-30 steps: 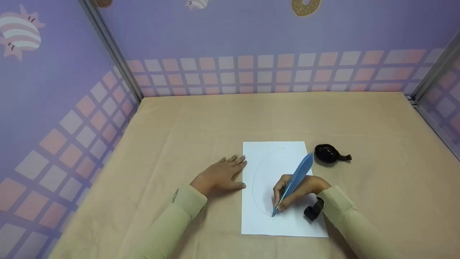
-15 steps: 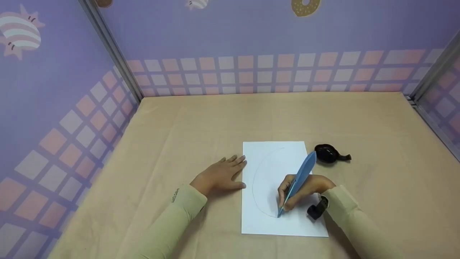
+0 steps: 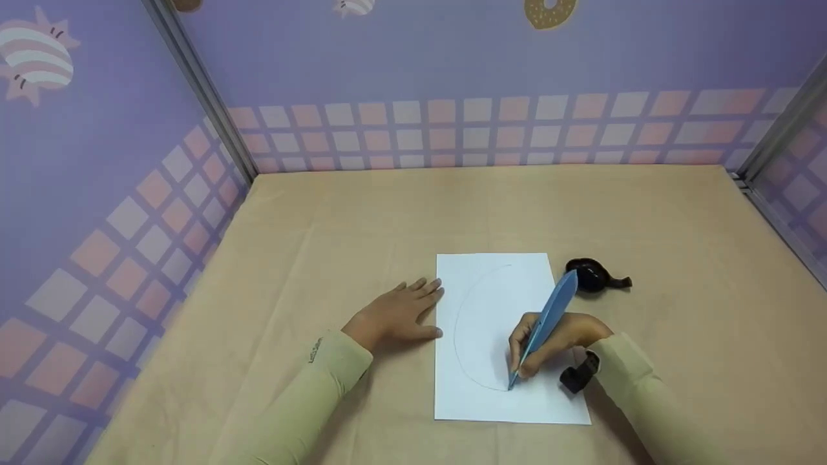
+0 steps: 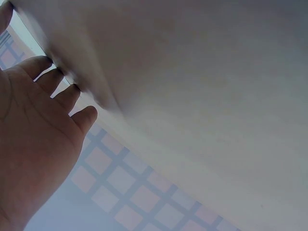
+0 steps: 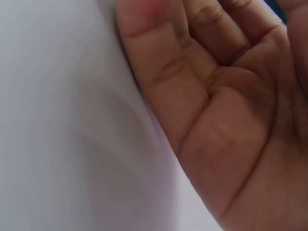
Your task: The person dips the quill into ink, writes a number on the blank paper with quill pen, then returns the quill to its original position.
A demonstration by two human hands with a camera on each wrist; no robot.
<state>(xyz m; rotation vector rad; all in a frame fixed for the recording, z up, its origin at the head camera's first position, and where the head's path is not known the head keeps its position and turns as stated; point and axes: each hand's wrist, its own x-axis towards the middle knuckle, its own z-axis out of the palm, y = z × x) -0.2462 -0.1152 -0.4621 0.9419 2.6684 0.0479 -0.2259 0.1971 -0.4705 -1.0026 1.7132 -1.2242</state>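
A white sheet of paper [image 3: 478, 407] lies on the cloth-covered table, with a thin curved line running down its left half and round along the bottom. My right hand [image 3: 559, 336] pinches a blue feather-shaped pen [image 3: 553, 311] near its lower end, the tip on the paper at the end of that line. In the right wrist view the palm and curled fingers of the right hand [image 5: 211, 106] rest against the paper [image 5: 53, 125]. My left hand [image 3: 400, 314] lies spread on the table, its fingertips at the paper's left edge. Fingers of the left hand [image 4: 43, 110] look extended in the left wrist view.
A glossy dark dish with a short handle [image 3: 589, 276] sits just right of the paper's upper corner. A black wrist camera [image 3: 579, 373] hangs under the right wrist. Patterned purple walls [image 3: 452, 58] border the beige tablecloth [image 3: 349, 219].
The right hand and pen have slid a little to the right across the paper, and the drawn line has grown along the bottom. The left hand has stayed in place.
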